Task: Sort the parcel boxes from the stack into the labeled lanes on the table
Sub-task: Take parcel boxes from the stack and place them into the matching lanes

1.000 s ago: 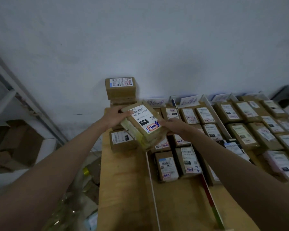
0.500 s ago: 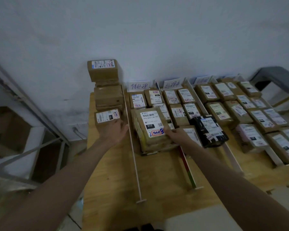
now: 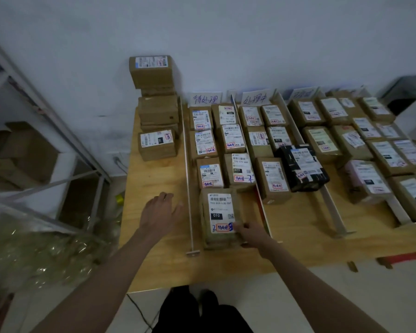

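Note:
A brown parcel box (image 3: pixel 220 212) with a white label marked 010 lies flat at the near end of the first lane, just behind the table's front edge. My right hand (image 3: pixel 249 234) grips its near right corner, thumb on the label. My left hand (image 3: pixel 161 210) hovers with spread fingers over bare table, left of the thin white divider (image 3: pixel 186 164), touching nothing. The stack of parcel boxes (image 3: pixel 155 92) stands at the table's far left corner against the wall, with a single labelled box (image 3: pixel 157 145) in front of it.
Handwritten lane signs (image 3: pixel 205 99) lean on the wall. The lanes hold several labelled boxes, one a black parcel (image 3: pixel 302 168). A red and white divider (image 3: pixel 262 205) bounds the first lane's right side. A metal shelf (image 3: pixel 46 111) and crumpled plastic (image 3: pixel 34 248) lie left of the wooden table (image 3: pixel 154 265).
The 010 box came down from in front of the stack into the first lane and slid to its near end. My left hand let go and moved left of the divider.

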